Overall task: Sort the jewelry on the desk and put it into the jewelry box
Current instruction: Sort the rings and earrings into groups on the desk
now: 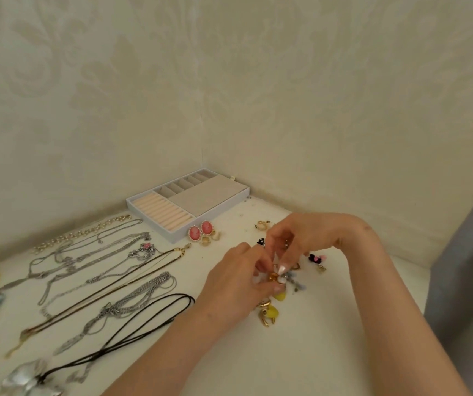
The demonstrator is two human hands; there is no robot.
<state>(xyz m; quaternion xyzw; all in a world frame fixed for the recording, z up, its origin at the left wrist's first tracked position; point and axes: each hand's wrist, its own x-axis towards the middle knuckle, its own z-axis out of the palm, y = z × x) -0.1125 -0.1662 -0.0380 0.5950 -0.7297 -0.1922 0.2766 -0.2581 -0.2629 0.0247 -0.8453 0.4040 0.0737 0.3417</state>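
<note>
L hand (235,281) & R hand (301,241) both pinch a small flower piece (275,277), amber centre, in front of jewelry box (143,214) on counter (315,352) — mostly hidden by fingertips. Earring pile (269,312) beneath hands partly covered, blurry. Necklaces (100,275) left of box — cut off at frame edge.

So the jewelry box (149,221) mid-frame has a smooth matt white shell with soft, velvety beige and peach lining. The silver chains (143,292) on the left are shiny metal, next to a dull black cord (149,318). The pink earrings (201,230) look glossy with pearly beaded rims, the amber-stone piece (273,277) is shiny gold-tone, the desk (301,352) is matt off-white, and the wallpaper (229,81) is embossed with a faint sheen.
</note>
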